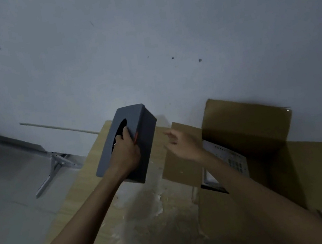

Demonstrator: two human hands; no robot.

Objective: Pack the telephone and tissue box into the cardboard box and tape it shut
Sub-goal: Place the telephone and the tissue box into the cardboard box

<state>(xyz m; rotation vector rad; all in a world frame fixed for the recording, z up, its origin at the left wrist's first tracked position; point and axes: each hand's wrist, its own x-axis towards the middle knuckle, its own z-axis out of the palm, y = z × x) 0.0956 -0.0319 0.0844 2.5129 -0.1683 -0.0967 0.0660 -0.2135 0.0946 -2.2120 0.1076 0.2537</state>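
Left of the cardboard box (245, 120), seen from the head view, the grey tissue box (150, 145) hung in the air above the worn wooden table (142, 220). It was tilted, with one end up toward the wall. Only the person's left hand (126, 151) carried it, fingers hooked into the oval slot (121, 126) and thumb clamped against the long edge. The right hand (182, 141) held nothing. It floated between the tissue box and the cardboard box with fingers loosely spread, over the side flap (181, 161) that lay folded outward on the tissue-box side. It was too blurred for me to say whether it touched the cardboard.

All the flaps stood open. Down inside lay the white telephone (233, 160), with part of its keypad showing past the right forearm.

From where I stood, the weak point looked to be that single-handed hold. A hollow box hooked by its slot could twist or slide out as it was swung toward the carton. The outspread flap lay right in its path and could snag a corner, tipping the load or shoving the carton along the table. The telephone took up much of the floor I could see. A tissue box set down carelessly might land on the keys or sit too high, and then the flaps would not meet flat for taping. The dim light would not help in judging the gap.
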